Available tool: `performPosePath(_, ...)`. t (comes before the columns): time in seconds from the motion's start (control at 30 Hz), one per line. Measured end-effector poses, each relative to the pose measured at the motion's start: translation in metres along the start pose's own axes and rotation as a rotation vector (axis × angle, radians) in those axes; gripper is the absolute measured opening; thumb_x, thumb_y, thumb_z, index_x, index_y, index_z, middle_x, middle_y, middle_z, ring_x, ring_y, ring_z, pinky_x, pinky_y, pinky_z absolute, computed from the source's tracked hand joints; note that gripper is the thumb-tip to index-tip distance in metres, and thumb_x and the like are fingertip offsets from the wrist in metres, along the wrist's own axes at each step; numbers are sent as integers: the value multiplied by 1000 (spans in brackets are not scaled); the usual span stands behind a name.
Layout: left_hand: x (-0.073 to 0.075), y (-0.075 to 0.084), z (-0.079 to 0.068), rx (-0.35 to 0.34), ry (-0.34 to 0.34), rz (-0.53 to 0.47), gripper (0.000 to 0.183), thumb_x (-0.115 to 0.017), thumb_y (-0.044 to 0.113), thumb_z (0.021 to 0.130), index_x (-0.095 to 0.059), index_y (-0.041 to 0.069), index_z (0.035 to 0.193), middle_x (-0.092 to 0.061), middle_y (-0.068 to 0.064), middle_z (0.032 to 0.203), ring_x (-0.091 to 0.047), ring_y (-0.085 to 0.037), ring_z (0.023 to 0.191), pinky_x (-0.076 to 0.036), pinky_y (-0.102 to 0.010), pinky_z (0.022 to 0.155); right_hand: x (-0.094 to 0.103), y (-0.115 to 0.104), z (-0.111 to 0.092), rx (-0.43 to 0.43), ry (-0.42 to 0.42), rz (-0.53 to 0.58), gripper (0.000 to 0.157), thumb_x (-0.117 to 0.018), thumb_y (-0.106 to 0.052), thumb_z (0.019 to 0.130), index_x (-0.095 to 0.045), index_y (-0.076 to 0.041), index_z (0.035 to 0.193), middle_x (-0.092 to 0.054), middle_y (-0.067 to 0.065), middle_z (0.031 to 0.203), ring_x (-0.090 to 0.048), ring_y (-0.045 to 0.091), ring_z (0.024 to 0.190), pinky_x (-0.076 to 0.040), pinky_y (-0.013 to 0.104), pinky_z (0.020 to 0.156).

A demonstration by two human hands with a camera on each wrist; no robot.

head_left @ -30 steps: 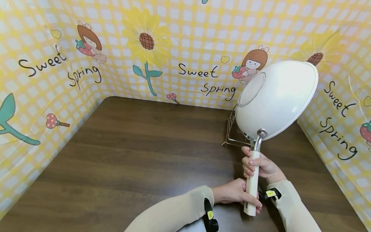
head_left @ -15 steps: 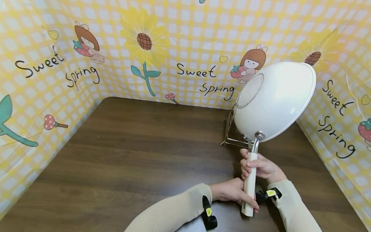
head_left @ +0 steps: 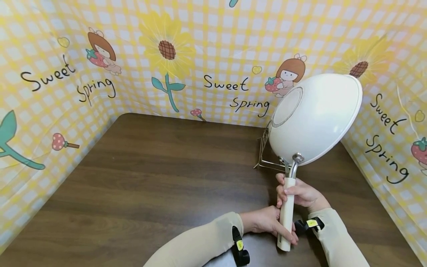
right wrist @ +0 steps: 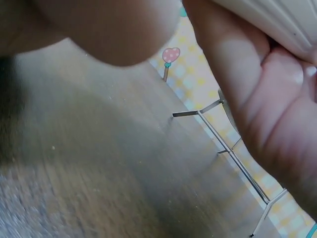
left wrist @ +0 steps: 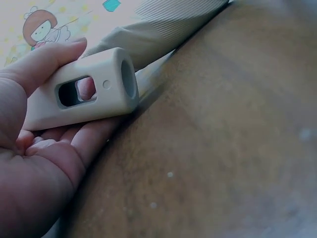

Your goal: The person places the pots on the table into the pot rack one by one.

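Note:
A white wok (head_left: 320,118) with a long cream handle (head_left: 286,215) is tilted up on the right of the head view. Its round underside faces left and towards me, so the inside is hidden. My right hand (head_left: 307,193) grips the handle just below the metal joint. Lower down, my left hand (head_left: 265,219) holds the handle's end between thumb and fingers. In the left wrist view the handle's end (left wrist: 106,111) shows a hanging slot and a hollow tip. Behind the wok stands a wire rack (head_left: 263,150), mostly hidden; I cannot tell whether they touch.
The dark wooden table (head_left: 160,178) stretches to the left and front of the hands. A yellow checked cloth (head_left: 220,48) walls in the back and both sides. Thin metal legs of the rack (right wrist: 237,166) stand on the table in the right wrist view.
The head view has shifted slightly. Both hands keep their hold on the handle, and the wok's tilt looks the same.

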State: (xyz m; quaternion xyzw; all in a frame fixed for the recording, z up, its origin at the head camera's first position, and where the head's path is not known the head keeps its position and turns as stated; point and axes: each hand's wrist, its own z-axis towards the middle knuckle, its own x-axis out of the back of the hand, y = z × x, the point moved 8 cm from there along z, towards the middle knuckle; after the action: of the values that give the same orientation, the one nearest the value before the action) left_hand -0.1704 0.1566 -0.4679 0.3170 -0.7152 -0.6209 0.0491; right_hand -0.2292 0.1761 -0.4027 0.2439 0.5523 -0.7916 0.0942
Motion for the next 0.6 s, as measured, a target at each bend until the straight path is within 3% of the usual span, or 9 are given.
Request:
performPosePath(0.27, 0, 1, -1, -41, 40, -49, 29, -59, -21, 75, -55, 6, 84, -66, -25, 86, -66, -18, 71, -52, -28, 67, 0, 3, -4, 0, -16, -29, 19, -34, 3, 95, -30, -10, 108, -61, 9, 97, -59, 29, 102, -46, 38, 88)
performPosePath(0.6, -2, 4, -3, -37, -5, -72, 28, -55, -21, 78, -53, 6, 89, -61, -33, 97, -67, -22, 80, -52, -30, 69, -2, 2, -1, 27, -36, -37, 19, -38, 1, 94, -31, -7, 110, -62, 14, 104, -58, 30, 102, -43, 39, 90)
